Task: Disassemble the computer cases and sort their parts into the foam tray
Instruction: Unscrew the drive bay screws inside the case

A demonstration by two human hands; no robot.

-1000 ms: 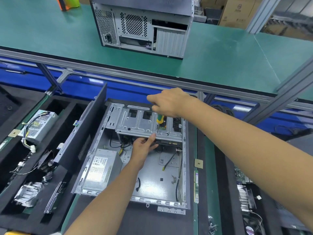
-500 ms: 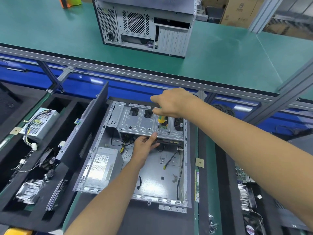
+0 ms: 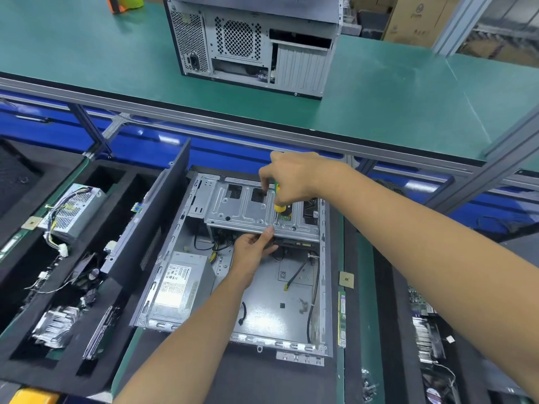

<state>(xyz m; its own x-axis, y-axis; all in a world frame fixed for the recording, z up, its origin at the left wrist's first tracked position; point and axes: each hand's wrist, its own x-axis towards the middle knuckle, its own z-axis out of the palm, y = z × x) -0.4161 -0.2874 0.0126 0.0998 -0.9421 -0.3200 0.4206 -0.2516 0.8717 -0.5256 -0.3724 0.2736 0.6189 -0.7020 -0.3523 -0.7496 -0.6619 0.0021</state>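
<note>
Overhead, a green desk (image 3: 379, 91) carries a closed computer case (image 3: 250, 45), with cardboard boxes (image 3: 414, 18) behind. Below it, the open computer case (image 3: 248, 287) lies flat, a power supply (image 3: 180, 284) at its left. The foam tray (image 3: 122, 330) just beside it holds another power supply (image 3: 73, 211) and a heatsink (image 3: 54, 323). The right hand (image 3: 294, 177) is closed around a yellow screwdriver (image 3: 278, 199) standing on the drive cage (image 3: 256, 211); the left hand (image 3: 253, 247), fingers curled, grips the cage's near edge.
</note>
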